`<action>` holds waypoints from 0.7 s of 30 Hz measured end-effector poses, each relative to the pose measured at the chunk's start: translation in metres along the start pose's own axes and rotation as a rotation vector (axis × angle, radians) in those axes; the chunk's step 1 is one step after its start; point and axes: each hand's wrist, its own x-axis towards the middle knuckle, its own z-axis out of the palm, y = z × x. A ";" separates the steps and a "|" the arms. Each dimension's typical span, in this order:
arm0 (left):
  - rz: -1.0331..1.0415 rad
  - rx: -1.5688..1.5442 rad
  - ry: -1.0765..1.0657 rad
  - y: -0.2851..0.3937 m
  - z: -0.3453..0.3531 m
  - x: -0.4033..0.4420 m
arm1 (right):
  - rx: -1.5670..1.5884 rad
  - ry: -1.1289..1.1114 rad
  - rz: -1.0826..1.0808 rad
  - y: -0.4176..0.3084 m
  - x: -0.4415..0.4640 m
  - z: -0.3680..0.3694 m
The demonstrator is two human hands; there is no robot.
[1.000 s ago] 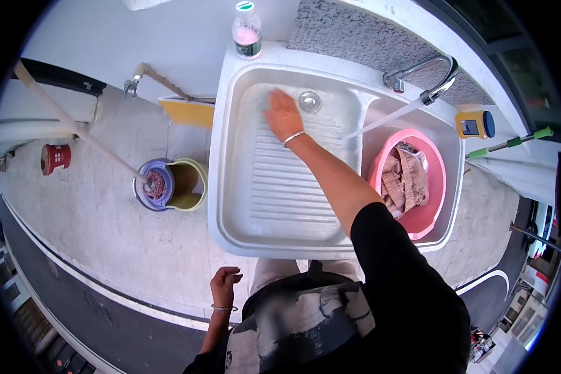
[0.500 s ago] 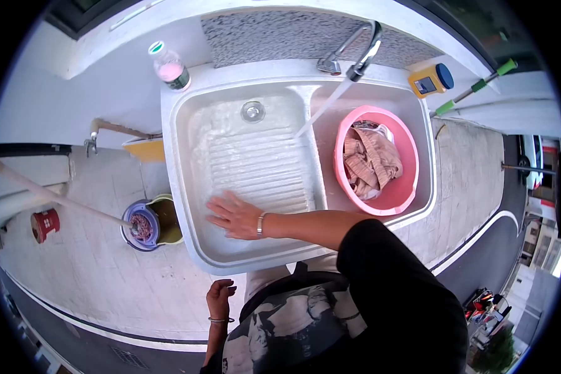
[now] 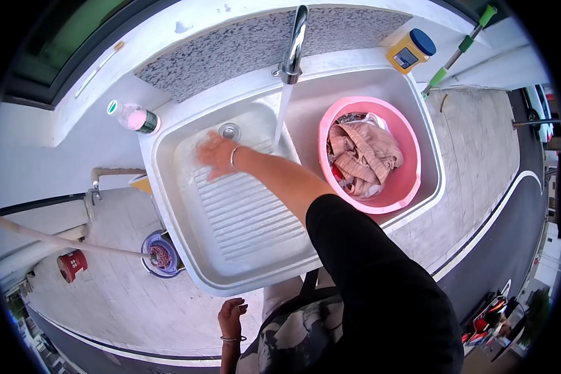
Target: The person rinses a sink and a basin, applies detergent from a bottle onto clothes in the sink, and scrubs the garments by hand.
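Note:
My right hand (image 3: 215,156) is over the washboard basin of the white sink (image 3: 196,283), close to the drain (image 3: 229,131). Motion smears it a little, but the fingers are spread and hold nothing. Water runs from the chrome faucet (image 3: 293,50) into this basin, beside my forearm. Below the sink's front edge hangs my left hand (image 3: 232,316), its fingers loosely bent and nothing in them. A pink basin (image 3: 411,140) stands in the right compartment with crumpled pinkish-brown clothes (image 3: 371,156) in it.
A clear bottle (image 3: 134,117) with pink contents stands at the sink's left corner. At the back right is a yellow jar (image 3: 410,51) with a blue lid. On the floor to the left are a mop bucket (image 3: 151,269) and a red bucket (image 3: 72,266).
My right hand has moved from the front of the washboard basin back toward the drain. The camera view has turned. My left hand still hangs below the sink.

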 end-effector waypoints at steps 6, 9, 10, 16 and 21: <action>-0.035 -0.047 -0.051 -0.008 0.013 -0.006 | 0.136 0.059 0.309 0.043 -0.071 -0.007; -0.035 -0.053 -0.084 -0.009 0.018 -0.007 | 0.226 0.079 0.697 0.013 -0.102 0.013; -0.033 -0.054 -0.097 -0.010 0.019 -0.005 | 0.231 0.013 0.735 -0.007 -0.105 0.004; -0.031 -0.007 -0.107 -0.011 0.017 -0.003 | 0.183 0.175 0.777 -0.040 -0.085 -0.005; -0.039 -0.030 -0.060 -0.011 0.009 -0.008 | 0.109 0.385 0.644 0.014 -0.036 0.008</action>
